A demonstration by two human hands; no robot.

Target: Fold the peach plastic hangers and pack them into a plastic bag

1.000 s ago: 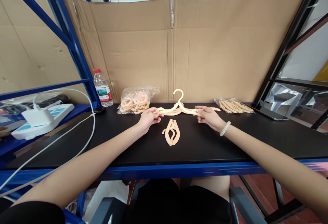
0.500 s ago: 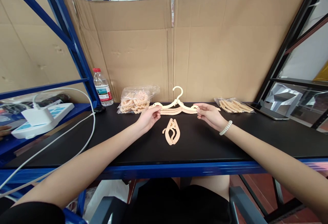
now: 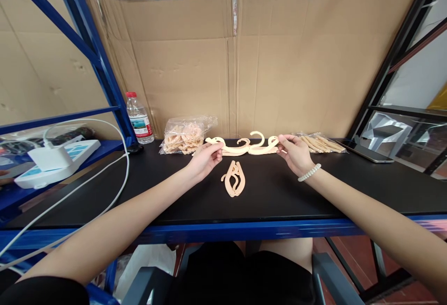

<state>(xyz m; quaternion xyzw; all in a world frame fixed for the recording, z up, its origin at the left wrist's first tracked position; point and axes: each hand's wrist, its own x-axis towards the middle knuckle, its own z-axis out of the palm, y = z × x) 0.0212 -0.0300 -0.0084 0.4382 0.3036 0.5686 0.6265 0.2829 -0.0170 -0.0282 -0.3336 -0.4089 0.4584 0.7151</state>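
Note:
A cream folding clothes hanger (image 3: 260,150) is held stretched out between my two hands, its hook leaning to the right. My left hand (image 3: 206,159) pinches its left end, fingers closed. At the other end, my right hand (image 3: 294,154) grips the hanger between thumb and fingers. Behind it, at the back of the table, lies at least one more hanger (image 3: 243,141), mostly covered by the held one. Nearer to me, a folded peach hanger (image 3: 233,179) rests flat on the black tabletop, apart from both hands.
A clear bag of peach pieces (image 3: 185,135) and a water bottle (image 3: 139,121) stand at back left. At back right are a bag of long pieces (image 3: 323,143) and a phone (image 3: 368,152). A power strip (image 3: 57,163) with a white cable sits left. Cardboard (image 3: 314,63) walls the back.
The held hanger's arms have swung from a sloped shape to nearly straight. Its hook has tipped to the right and lower. My right hand has moved slightly right.

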